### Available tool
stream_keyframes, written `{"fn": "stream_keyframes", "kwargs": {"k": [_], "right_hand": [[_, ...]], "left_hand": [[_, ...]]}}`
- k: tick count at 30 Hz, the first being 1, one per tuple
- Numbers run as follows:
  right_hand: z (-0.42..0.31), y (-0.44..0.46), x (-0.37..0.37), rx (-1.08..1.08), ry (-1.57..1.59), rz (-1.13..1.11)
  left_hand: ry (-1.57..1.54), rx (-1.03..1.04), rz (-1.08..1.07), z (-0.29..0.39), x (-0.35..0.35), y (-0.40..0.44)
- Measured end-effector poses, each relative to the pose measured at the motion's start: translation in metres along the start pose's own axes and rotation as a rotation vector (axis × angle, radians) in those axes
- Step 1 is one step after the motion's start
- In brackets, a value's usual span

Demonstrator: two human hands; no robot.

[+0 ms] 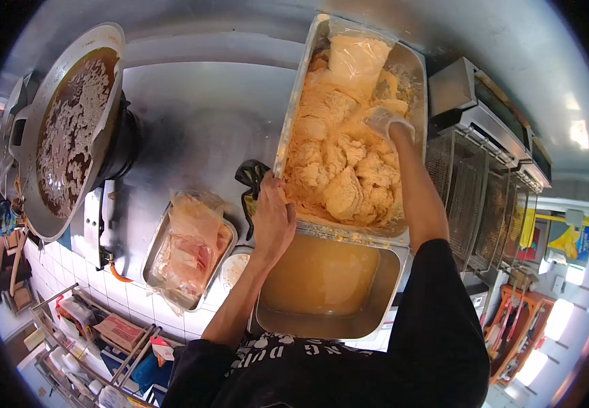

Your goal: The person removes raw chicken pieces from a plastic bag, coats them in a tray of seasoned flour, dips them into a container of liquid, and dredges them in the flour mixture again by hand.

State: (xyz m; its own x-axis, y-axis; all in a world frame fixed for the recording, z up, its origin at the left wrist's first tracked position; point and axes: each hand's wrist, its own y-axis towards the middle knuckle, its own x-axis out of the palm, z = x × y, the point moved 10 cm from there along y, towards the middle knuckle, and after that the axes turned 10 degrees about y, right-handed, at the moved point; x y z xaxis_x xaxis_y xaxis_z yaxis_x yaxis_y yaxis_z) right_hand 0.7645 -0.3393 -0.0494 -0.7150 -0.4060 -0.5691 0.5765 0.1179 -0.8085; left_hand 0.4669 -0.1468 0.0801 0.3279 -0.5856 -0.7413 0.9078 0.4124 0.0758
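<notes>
A deep metal tray (299,88) holds orange-tinted flour and several coated pieces, probably chicken (343,194). My left hand (272,216) grips the tray's left rim near its front corner, fingers curled over the edge. Over the right side of the tray, my right hand (401,129) is closed on a clear plastic scoop (379,119), which is down in the flour; the fingers are partly hidden by it. A plastic bag of flour (357,64) lies at the tray's far end.
In front of the tray stands a metal pan of yellowish liquid (321,272). Bagged raw meat (189,255) fills a smaller tray on the left. Dark gloves or a cloth (250,180) lie beside my left hand. A large pan of bubbling oil (77,129) is far left; wire fryer baskets (471,197) stand right.
</notes>
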Motion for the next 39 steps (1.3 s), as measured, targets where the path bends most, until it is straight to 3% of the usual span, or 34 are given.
{"fn": "stream_keyframes", "kwargs": {"k": [1, 3, 6, 8, 11, 16, 24, 29, 33, 39], "right_hand": [[0.002, 0.027, -0.001, -0.032, 0.234, 0.240], [-0.014, 0.041, -0.020, -0.084, 0.467, 0.467], [-0.119, 0.013, -0.065, -0.494, -0.024, 0.496], [-0.160, 0.002, -0.063, -0.623, -0.180, 0.512], [-0.163, 0.020, -0.086, -0.514, 0.207, 0.779], [-0.161, 0.032, -0.038, -0.471, 0.189, 0.402], [-0.076, -0.027, 0.034, -0.211, 0.091, -0.194], [-0.022, 0.060, 0.112, -0.335, -0.265, -0.060], [-0.044, -0.054, 0.053, -0.236, 0.113, -0.239], [-0.004, -0.108, 0.019, -0.043, 0.463, -0.292]], "left_hand": [[-0.007, -0.011, -0.009, 0.000, 0.000, 0.001], [-0.002, -0.041, -0.013, -0.002, -0.001, 0.003], [0.001, -0.044, -0.033, -0.004, 0.005, -0.003], [-0.007, 0.012, 0.003, -0.007, 0.008, -0.003], [0.042, -0.040, -0.054, -0.004, 0.005, 0.001], [0.032, -0.006, 0.003, -0.001, 0.001, 0.003], [-0.039, -0.032, -0.012, -0.003, 0.003, 0.000], [0.016, -0.017, 0.030, 0.001, -0.006, 0.001], [0.011, -0.053, 0.009, -0.003, 0.000, 0.000], [0.020, -0.053, -0.016, -0.003, 0.002, -0.002]]}}
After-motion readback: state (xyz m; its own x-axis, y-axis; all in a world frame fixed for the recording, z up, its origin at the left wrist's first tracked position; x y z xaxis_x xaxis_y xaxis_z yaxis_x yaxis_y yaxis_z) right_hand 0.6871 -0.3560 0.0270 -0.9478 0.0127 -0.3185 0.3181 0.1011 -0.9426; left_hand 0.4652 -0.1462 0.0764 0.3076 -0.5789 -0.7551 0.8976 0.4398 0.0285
